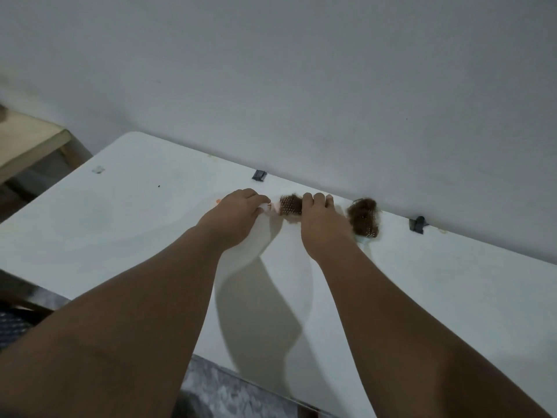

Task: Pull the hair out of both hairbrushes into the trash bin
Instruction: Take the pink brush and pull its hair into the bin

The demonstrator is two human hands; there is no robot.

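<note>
A pale pink hairbrush (287, 208) full of brown hair lies near the far edge of the white table (135, 224). My left hand (238, 211) grips its handle end. My right hand (319, 215) covers the other end of its head, fingers curled over the hair. A second brush (364, 215), light blue and matted with a big clump of brown hair, lies just right of my right hand, partly hidden by it. No trash bin is in view.
A grey wall runs right behind the table. Two dark clips (259, 175) (417, 224) sit on the table's far edge. A wooden piece of furniture (30, 146) stands at the left. Grey floor (229, 387) shows below the near edge.
</note>
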